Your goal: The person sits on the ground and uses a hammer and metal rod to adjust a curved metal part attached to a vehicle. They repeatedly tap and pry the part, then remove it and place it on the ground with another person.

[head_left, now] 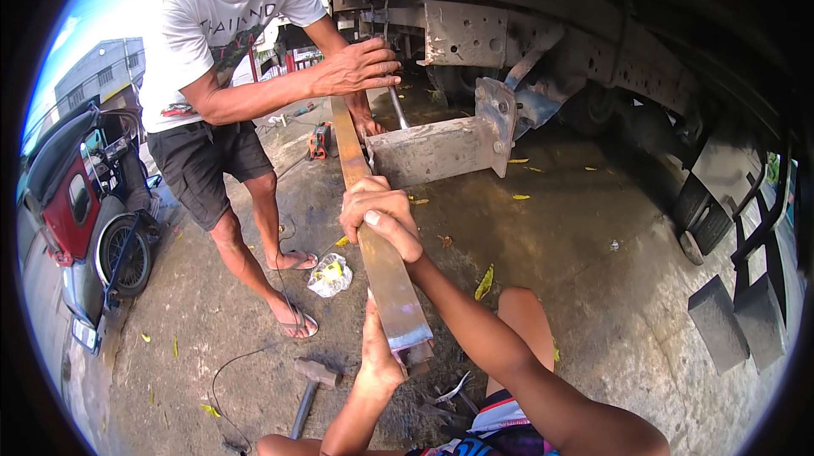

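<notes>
Beside truck, metal bar pointed lengthwise away; right hand clasped farther up, left hand gripped nearer end!

Concrete ground (partly shaded); grey building left.

The bar is rusty brown with orange patches, bluish-purple at its near end. The beam is mottled grey-tan. A co-worker's shirt is white with a dark print, the shorts charcoal. The sidecar shows red, black and grey. Yellow-green leaf; blotchy grey-brown ground; orange-and-black tool; brownish hammer head.
</notes>
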`<state>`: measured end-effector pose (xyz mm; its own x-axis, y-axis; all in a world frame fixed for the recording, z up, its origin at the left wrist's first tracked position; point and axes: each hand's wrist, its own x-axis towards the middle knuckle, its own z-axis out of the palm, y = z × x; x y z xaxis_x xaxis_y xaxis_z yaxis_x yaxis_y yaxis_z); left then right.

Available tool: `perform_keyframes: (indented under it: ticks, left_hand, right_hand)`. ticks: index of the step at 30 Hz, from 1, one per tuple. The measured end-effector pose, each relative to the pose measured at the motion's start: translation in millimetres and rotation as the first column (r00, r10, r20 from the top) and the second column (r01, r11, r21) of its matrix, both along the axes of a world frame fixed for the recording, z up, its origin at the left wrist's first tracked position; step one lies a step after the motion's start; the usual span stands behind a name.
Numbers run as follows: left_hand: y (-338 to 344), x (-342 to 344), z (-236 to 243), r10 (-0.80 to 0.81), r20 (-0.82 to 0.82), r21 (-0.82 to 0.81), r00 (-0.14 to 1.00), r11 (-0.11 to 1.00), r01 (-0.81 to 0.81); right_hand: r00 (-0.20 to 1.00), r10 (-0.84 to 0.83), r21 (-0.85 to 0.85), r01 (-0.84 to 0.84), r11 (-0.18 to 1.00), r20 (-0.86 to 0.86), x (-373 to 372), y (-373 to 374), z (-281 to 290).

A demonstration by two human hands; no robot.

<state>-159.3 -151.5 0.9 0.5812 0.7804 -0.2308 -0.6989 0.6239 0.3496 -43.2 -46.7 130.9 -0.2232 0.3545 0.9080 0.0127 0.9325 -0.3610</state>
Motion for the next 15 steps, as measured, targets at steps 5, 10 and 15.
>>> perform_keyframes:
  ticks: [5,10,15]
  left_hand:
    - [0.4,1.1,0.2,0.011,0.0,0.01,1.0,1.0,-0.011]
    - [0.0,1.7,1.6,0.02,-0.003,0.0,1.0,1.0,-0.02]
    - [-0.3,1.8,1.7,0.016,-0.006,0.004,1.0,1.0,-0.016]
  right_hand:
    - [1.0,-0.005,-0.002,0.005,1.0,-0.017,0.6,0.4,-0.1]
    - [0.999,0.011,-0.002,-0.011,1.0,-0.031,0.6,0.1,0.8]
    - [0.999,0.021,-0.005,-0.021,1.0,-0.034,0.7,0.0,0.8]
